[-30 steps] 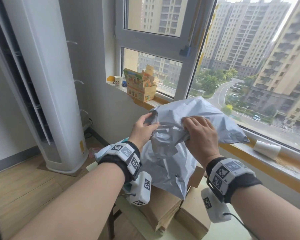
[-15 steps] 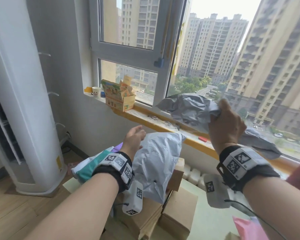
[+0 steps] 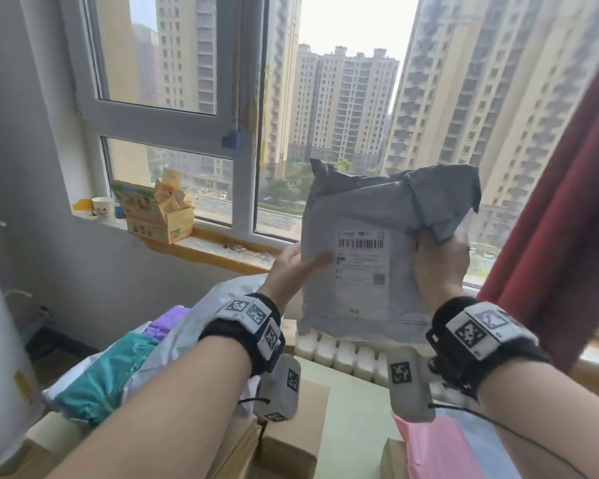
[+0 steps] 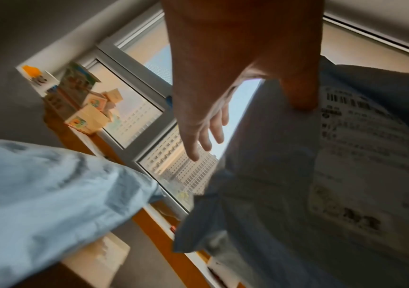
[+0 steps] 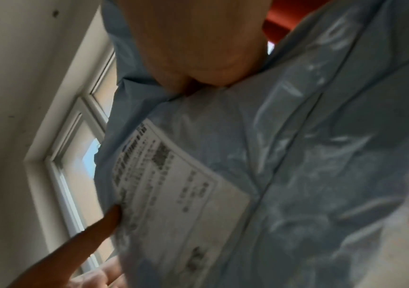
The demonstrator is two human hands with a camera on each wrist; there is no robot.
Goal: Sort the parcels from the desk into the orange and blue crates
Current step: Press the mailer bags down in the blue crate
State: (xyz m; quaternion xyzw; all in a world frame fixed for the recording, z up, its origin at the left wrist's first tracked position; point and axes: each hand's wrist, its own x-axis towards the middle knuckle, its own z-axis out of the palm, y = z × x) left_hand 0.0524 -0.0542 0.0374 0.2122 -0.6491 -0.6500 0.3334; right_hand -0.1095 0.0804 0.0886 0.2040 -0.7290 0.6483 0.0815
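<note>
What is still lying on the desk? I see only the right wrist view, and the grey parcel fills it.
Observer: Cardboard boxes, a pink parcel and a teal parcel lie below the hands.
Operator: How does the left hand hold the grey parcel?
Observer: The left hand pinches its left edge, thumb on the label, fingers behind it.
Operator: Is any crate in sight?
Observer: No, neither crate shows in any view.
</note>
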